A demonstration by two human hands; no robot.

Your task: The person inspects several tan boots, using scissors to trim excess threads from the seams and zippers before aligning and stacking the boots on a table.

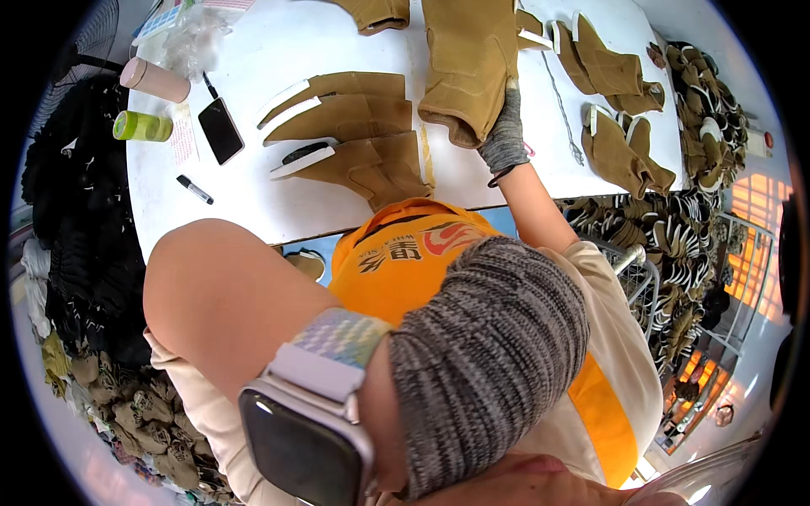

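My left hand [498, 346], in a black-and-grey knitted glove, is raised close to the camera, with a watch [308, 443] on its wrist. Its fingers are turned out of sight, so I cannot make out whether it grips anything. Across the table, my right hand [507, 135] wears the same kind of glove. It holds a tan suede boot [468, 72] by the side, fingers mostly hidden behind the shaft, the boot's open top toward me. Left of it, three tan boots [350, 160] with white sole edges lie on their sides, overlapping.
More boots [629, 156] lie at the table's right. A phone [220, 131], marker [195, 189], pink bottle [155, 80], green jar [143, 126] and plastic bag [194, 42] rest on the white table [245, 198] at left. Dark piles [80, 219] and shoe-filled racks [675, 253] flank it.
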